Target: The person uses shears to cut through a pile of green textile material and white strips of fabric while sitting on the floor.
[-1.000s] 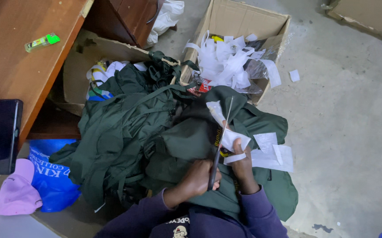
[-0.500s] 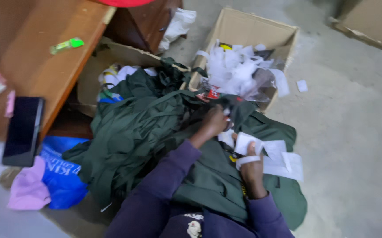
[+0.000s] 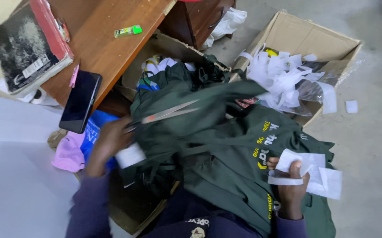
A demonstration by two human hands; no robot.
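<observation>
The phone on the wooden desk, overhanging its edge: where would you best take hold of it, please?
Probably by the two long edges of the phone, near its lower end, coming from the floor side. That end juts past the desk edge, so fingers can get underneath; the rest lies flat, screen up, beside a book.

Soft, even daylight fills the scene, brightest over the pale grey concrete floor [image 3: 376,145] at three o'clock. Shadows are faint. The left hand [image 3: 111,143] and the long steel scissors [image 3: 169,112] it holds smear with motion blur. The glossy black phone [image 3: 80,101] at ten o'clock shows mild sheen. Edges bend slightly.
</observation>
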